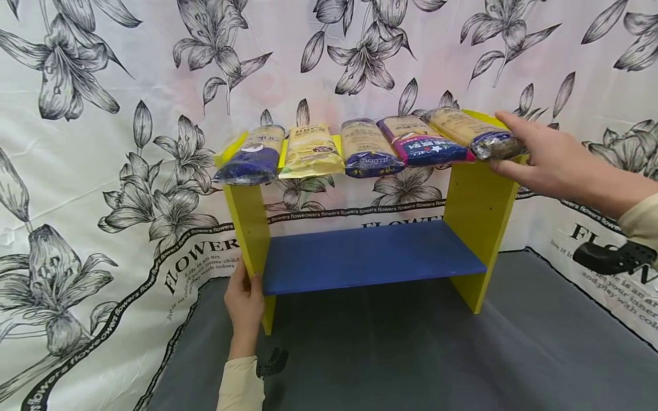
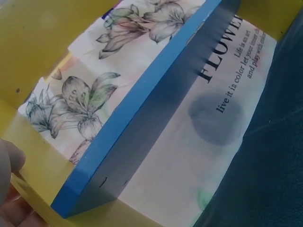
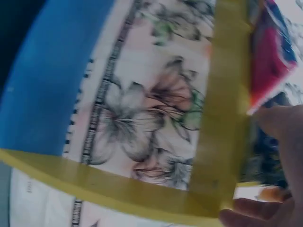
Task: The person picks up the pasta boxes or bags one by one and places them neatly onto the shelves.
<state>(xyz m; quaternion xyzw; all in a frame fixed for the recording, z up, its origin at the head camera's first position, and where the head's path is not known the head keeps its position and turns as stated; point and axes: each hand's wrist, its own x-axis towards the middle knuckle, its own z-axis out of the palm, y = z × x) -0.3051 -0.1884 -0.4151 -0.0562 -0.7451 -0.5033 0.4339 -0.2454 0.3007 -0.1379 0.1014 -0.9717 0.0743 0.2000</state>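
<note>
My left hand [image 1: 244, 302] grips the left side panel [image 1: 248, 222] of a small yellow shelf, thumb inside and fingers outside. At the top right corner, my right hand [image 1: 560, 160] holds the front end of a clear and dark-blue bag of pasta [image 1: 470, 130] lying on the yellow top board. Beside that bag lies a pink and blue pasta bag [image 1: 429, 142]. Farther left along the top are a spaghetti bag [image 1: 370, 148], a yellow bag [image 1: 311, 151] and a purple-blue bag [image 1: 252, 157]. In the right wrist view, the thumb [image 3: 274, 120] is close to the pink bag.
A blue middle board [image 1: 375, 254] spans the shelf's two side panels. The shelf stands on a dark grey cloth [image 1: 360, 354]. Behind it hangs a white flower-printed cloth [image 1: 288, 74], which also covers both sides.
</note>
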